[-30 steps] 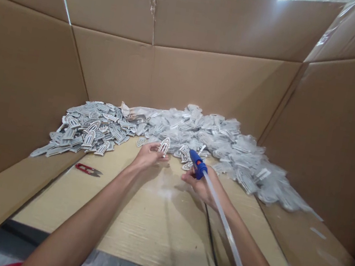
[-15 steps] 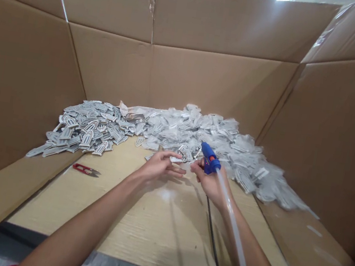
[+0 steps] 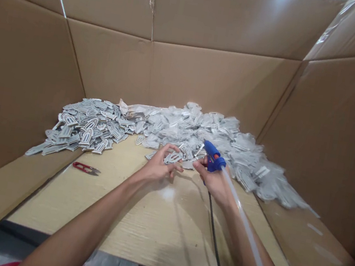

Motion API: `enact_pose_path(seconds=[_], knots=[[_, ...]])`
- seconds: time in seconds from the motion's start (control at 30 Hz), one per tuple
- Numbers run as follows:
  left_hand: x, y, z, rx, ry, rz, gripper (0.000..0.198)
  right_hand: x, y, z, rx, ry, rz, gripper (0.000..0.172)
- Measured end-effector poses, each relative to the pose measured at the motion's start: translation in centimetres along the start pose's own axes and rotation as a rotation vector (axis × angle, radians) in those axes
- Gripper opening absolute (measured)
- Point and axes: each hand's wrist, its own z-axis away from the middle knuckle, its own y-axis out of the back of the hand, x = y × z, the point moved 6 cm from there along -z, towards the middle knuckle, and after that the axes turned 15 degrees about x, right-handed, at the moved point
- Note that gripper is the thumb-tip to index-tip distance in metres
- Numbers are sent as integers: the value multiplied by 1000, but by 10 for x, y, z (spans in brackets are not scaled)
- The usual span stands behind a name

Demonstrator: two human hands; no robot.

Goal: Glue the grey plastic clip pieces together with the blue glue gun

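Note:
My left hand (image 3: 159, 166) holds a small white arch-shaped patch (image 3: 173, 157) between its fingertips, over the wooden board (image 3: 150, 218). Right beside it, my right hand (image 3: 215, 181) grips a blue glue gun (image 3: 213, 156) whose nozzle points up and away. A long clear glue stick (image 3: 248, 238) runs from the gun back along my forearm, and a black cord (image 3: 213, 246) trails down from it. The two hands' fingertips nearly meet at the patch.
Behind the hands lies a big heap of patches in clear bags (image 3: 223, 144), and to the left a heap of loose patches (image 3: 87, 125). Red thread snips (image 3: 85, 168) lie at the board's left edge. Tall cardboard walls (image 3: 213, 80) enclose the space on three sides.
The left hand has lowered its patch from upright to nearly flat and drawn it toward the right hand. The glue gun has shifted right and a little up.

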Motion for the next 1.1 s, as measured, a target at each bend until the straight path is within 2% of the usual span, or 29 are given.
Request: enact_pose_path(seconds=[0.1,0.3,0.43,0.6,0.73,0.93,1.0,1.1], knots=[[-5,-3,1,-76,-35,-13,60,2,-4,1,8,29,9,31],[-11,-19,1,-276,-19,54,32,6,-6,5,21,84,57,26],[-5,-29,9,-324,48,105,28,-3,-6,12,34,145,68,27],[-4,-32,15,-276,147,113,34,-12,-7,19,32,196,192,27],[-15,-31,10,-246,164,188,26,-11,-7,20,63,211,241,25],[-22,-31,8,-219,168,273,30,-14,-8,23,73,255,272,25],[-19,-31,7,-173,161,259,28,-16,-7,23,89,263,284,25],[-12,-23,2,-38,120,221,24,-19,-5,22,102,274,268,26]])
